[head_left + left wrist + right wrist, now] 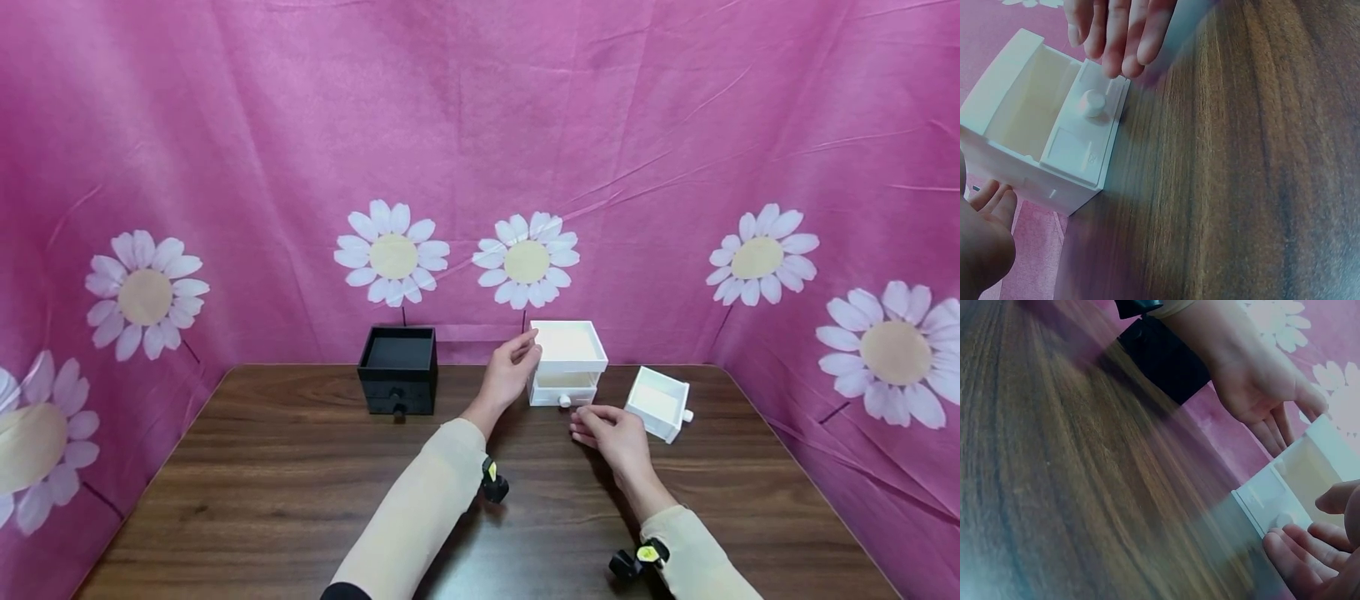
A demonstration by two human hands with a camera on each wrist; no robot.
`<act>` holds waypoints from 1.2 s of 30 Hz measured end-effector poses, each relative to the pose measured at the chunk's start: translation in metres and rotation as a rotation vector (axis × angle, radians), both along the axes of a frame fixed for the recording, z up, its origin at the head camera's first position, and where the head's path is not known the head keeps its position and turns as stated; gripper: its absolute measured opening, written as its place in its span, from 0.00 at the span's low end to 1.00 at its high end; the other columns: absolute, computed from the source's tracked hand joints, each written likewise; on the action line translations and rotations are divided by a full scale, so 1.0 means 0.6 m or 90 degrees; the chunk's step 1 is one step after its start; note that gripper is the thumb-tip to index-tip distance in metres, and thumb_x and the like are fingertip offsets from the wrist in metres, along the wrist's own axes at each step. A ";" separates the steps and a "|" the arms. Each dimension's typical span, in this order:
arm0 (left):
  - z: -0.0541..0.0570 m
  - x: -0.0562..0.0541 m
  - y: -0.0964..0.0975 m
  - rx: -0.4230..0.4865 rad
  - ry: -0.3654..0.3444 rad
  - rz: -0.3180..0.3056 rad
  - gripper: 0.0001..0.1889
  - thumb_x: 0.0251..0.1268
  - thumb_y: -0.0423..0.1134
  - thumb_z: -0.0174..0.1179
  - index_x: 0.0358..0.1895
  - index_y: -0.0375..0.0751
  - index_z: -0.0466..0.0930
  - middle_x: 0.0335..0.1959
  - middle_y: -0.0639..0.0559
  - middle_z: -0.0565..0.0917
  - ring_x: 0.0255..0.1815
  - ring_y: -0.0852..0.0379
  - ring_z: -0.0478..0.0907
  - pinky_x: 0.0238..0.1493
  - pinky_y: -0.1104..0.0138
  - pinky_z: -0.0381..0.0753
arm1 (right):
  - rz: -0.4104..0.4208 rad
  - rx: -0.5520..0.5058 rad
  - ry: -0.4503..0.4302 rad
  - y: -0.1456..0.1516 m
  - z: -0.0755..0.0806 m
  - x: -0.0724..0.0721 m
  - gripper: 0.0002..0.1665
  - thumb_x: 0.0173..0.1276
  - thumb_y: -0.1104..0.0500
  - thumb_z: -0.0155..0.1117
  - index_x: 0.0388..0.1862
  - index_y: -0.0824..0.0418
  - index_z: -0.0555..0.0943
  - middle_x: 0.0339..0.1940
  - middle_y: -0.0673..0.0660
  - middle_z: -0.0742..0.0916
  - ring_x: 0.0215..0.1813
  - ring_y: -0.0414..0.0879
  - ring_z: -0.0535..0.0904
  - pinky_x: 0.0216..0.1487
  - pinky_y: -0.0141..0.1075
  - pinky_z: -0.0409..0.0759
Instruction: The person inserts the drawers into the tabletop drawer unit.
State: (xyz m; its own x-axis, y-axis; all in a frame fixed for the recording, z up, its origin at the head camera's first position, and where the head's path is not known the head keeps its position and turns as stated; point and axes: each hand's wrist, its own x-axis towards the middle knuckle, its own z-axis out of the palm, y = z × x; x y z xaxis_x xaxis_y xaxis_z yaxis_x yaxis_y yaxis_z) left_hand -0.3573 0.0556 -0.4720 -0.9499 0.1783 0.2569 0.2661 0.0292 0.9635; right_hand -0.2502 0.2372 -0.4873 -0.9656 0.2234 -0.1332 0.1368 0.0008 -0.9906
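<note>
A white two-tier drawer box (567, 354) stands at the back of the table. Its upper slot (1032, 103) has no drawer in it, while the lower drawer (1079, 134) with a round knob (1093, 104) sits in the box. My left hand (507, 375) touches the box's left side, its fingers along the wall and near the top edge. Just in front of the lower drawer, to the right of the knob, is my right hand (618, 437), fingers loosely bent and holding nothing. Right of the box, a loose white drawer (660, 402) lies on the table, its knob facing right.
A black drawer box (397, 371) with dark knobs stands to the left on the brown wooden table (285, 500). Behind and around the table hangs a pink cloth (465, 125) printed with white daisies.
</note>
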 end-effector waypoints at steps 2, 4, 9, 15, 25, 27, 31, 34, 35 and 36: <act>0.001 -0.001 0.000 0.003 0.001 -0.002 0.22 0.82 0.39 0.60 0.73 0.40 0.80 0.69 0.35 0.84 0.73 0.40 0.80 0.76 0.54 0.81 | 0.000 0.011 0.000 0.003 0.000 0.002 0.22 0.81 0.66 0.62 0.64 0.84 0.77 0.36 0.57 0.94 0.35 0.40 0.92 0.43 0.34 0.94; 0.001 -0.002 0.000 0.005 0.000 -0.004 0.22 0.82 0.39 0.61 0.73 0.40 0.80 0.69 0.35 0.84 0.73 0.40 0.81 0.76 0.53 0.81 | -0.001 0.020 0.001 0.005 0.000 0.002 0.22 0.81 0.67 0.62 0.63 0.84 0.78 0.36 0.57 0.94 0.35 0.40 0.92 0.43 0.34 0.94; 0.003 -0.002 -0.003 0.010 0.005 -0.003 0.22 0.82 0.38 0.61 0.73 0.39 0.80 0.69 0.34 0.84 0.72 0.39 0.81 0.76 0.52 0.81 | 0.006 0.042 0.013 0.006 0.003 0.006 0.20 0.81 0.67 0.62 0.62 0.84 0.78 0.37 0.58 0.95 0.36 0.38 0.92 0.43 0.33 0.94; 0.006 0.000 -0.004 0.002 0.003 -0.002 0.22 0.82 0.38 0.61 0.73 0.39 0.80 0.69 0.35 0.84 0.72 0.39 0.81 0.76 0.52 0.81 | 0.020 0.042 0.033 0.009 0.010 0.011 0.20 0.81 0.69 0.60 0.62 0.86 0.77 0.41 0.62 0.94 0.39 0.38 0.92 0.46 0.32 0.94; -0.003 -0.004 -0.002 -0.001 0.012 0.003 0.22 0.82 0.39 0.61 0.73 0.39 0.80 0.68 0.34 0.85 0.71 0.39 0.82 0.77 0.51 0.81 | 0.040 0.064 0.042 0.032 0.012 0.023 0.21 0.83 0.67 0.60 0.64 0.85 0.76 0.42 0.61 0.95 0.41 0.40 0.93 0.49 0.35 0.94; -0.002 -0.004 -0.002 -0.002 0.010 0.002 0.22 0.82 0.39 0.61 0.73 0.39 0.80 0.68 0.35 0.84 0.72 0.39 0.81 0.77 0.51 0.81 | 0.046 0.068 0.046 0.038 0.014 0.026 0.21 0.83 0.67 0.61 0.63 0.84 0.77 0.42 0.60 0.95 0.41 0.41 0.93 0.49 0.35 0.94; 0.000 -0.003 -0.001 -0.001 0.010 0.006 0.22 0.82 0.39 0.60 0.73 0.39 0.80 0.68 0.35 0.85 0.72 0.39 0.81 0.77 0.52 0.81 | 0.056 0.079 0.061 0.047 0.016 0.031 0.22 0.82 0.66 0.62 0.62 0.85 0.77 0.41 0.59 0.95 0.41 0.41 0.93 0.49 0.34 0.94; 0.000 -0.001 -0.001 -0.003 0.002 0.007 0.22 0.82 0.40 0.61 0.73 0.41 0.80 0.69 0.36 0.85 0.72 0.41 0.81 0.77 0.53 0.81 | 0.053 0.070 0.071 0.052 0.015 0.034 0.21 0.81 0.66 0.63 0.61 0.86 0.78 0.40 0.58 0.95 0.41 0.42 0.94 0.49 0.36 0.94; 0.000 -0.001 -0.001 -0.005 -0.001 0.008 0.22 0.82 0.40 0.61 0.74 0.41 0.80 0.69 0.36 0.84 0.72 0.41 0.81 0.77 0.53 0.81 | 0.054 0.068 0.073 0.054 0.014 0.035 0.21 0.82 0.67 0.62 0.60 0.86 0.77 0.39 0.57 0.95 0.41 0.42 0.94 0.49 0.36 0.95; 0.000 0.000 -0.001 -0.005 -0.003 0.008 0.22 0.82 0.40 0.61 0.74 0.41 0.80 0.69 0.36 0.84 0.72 0.41 0.81 0.77 0.53 0.80 | 0.057 0.062 0.076 0.056 0.013 0.036 0.20 0.82 0.67 0.62 0.60 0.86 0.77 0.39 0.57 0.95 0.42 0.42 0.94 0.49 0.37 0.95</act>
